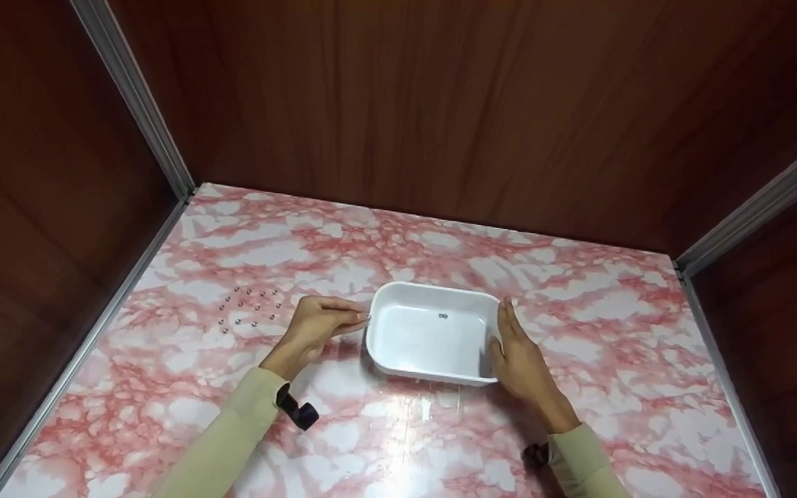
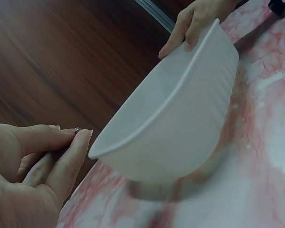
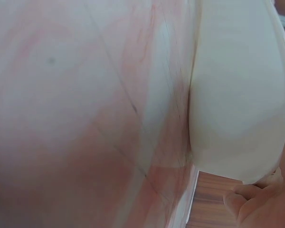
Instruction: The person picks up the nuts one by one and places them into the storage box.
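Observation:
A white plastic tub (image 1: 426, 373) stands on the table. My left hand (image 1: 314, 326) is just left of its rim and pinches a small metal nut (image 2: 78, 129) between thumb and fingertips. At the tub's right end my right hand (image 1: 524, 360) grips the wall, thumb on the inner side and fingers along the rim. Two small nuts (image 1: 443, 316) lie together on the tub's floor. Left of my left hand, several more loose nuts (image 1: 241, 304) are scattered over the table.
The table top (image 1: 343, 443) has a red and white marbled pattern. Dark wood panels (image 1: 426, 117) enclose it at the back and both sides, with metal strips (image 1: 139, 97) at the corners.

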The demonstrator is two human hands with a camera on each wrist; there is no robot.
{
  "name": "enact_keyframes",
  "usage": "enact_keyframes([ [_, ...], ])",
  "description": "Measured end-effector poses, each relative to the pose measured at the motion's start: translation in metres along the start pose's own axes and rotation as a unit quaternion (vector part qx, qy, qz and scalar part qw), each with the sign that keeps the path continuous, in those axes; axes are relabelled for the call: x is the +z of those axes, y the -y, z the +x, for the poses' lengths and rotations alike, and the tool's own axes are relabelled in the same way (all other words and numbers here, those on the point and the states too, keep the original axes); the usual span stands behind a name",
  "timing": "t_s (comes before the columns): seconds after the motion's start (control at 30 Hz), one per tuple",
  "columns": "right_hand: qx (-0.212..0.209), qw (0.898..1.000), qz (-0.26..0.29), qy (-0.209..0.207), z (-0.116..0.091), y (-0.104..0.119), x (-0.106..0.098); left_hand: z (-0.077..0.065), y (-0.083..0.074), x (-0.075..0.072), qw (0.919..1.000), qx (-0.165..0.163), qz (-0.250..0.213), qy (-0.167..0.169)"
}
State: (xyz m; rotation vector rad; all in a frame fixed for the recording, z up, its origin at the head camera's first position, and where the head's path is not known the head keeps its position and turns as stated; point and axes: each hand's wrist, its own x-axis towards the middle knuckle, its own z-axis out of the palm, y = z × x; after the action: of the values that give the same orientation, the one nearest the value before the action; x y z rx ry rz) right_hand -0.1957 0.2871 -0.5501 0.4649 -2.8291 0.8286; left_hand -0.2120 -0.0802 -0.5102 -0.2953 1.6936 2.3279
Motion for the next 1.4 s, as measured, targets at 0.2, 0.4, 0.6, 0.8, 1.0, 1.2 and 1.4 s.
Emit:
enact_keyframes([
  [0.2, 0.002, 1.0, -0.001, 0.005, 0.0, 0.001, 0.0, 0.005, -0.001, 0.015, 0.9998, -0.01, -0.01, 0.014],
  [0.4, 0.007, 1.0, 0.009, 0.018, 0.0, 0.001, -0.002, 0.011, 0.0, 0.03, 0.9989, -0.023, -0.022, 0.034],
  [0.6, 0.014, 0.999, 0.015, 0.025, -0.001, 0.001, -0.003, 0.021, 0.002, 0.046, 0.9982, -0.031, -0.022, 0.046],
  [0.8, 0.004, 1.0, 0.002, 0.014, -0.001, 0.0, -0.001, 0.032, 0.001, 0.062, 0.9984, -0.035, -0.024, 0.037],
  [1.0, 0.0, 1.0, -0.002, 0.005, 0.0, 0.0, -0.001, 0.043, 0.0, 0.075, 0.9975, -0.053, -0.027, 0.039],
  [1.2, 0.002, 1.0, 0.001, 0.003, 0.001, 0.002, -0.001, 0.051, 0.002, 0.084, 0.9963, -0.07, -0.029, 0.04],
  [1.4, 0.007, 1.0, 0.004, 0.017, 0.0, 0.001, -0.002, 0.054, 0.006, 0.094, 0.9962, -0.078, 0.002, 0.039],
])
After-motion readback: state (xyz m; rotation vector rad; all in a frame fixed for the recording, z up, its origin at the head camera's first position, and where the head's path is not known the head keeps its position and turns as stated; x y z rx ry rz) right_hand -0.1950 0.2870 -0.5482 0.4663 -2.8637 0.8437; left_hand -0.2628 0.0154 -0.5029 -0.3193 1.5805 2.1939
